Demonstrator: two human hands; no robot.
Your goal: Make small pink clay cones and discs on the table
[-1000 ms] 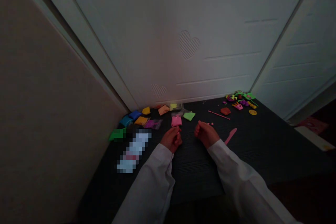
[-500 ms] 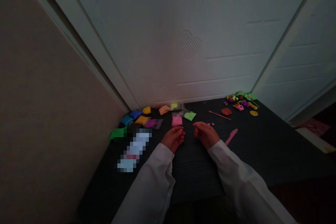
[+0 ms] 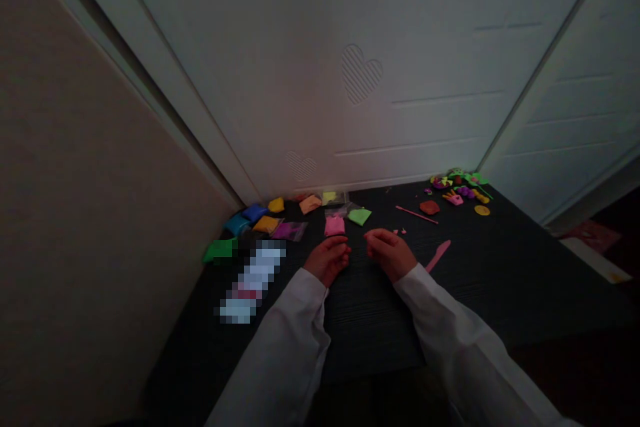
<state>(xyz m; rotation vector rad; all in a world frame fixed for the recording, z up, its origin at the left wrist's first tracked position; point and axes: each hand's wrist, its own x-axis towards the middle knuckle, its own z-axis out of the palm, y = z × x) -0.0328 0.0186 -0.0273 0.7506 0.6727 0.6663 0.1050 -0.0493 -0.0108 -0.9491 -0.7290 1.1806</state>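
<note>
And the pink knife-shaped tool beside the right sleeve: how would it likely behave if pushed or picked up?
The pink knife-shaped tool is probably stiff, since its visible outline runs straight. It looks thin, so it's likely light. Lying flat on the dark table, it would more likely slide than roll.

1. Your left arm (image 3: pixel 280 347), in a pale sleeve, reaches forward, angled inward.
2. Your right arm (image 3: pixel 465 340), sleeved alike, mirrors it from the opposite side.
3. Your left hand (image 3: pixel 327 261) and right hand (image 3: pixel 393 255) face each other, apart, fingers (image 3: pixel 342 251) curled inward.
4. Whether either grips anything is too dim to tell.
</note>
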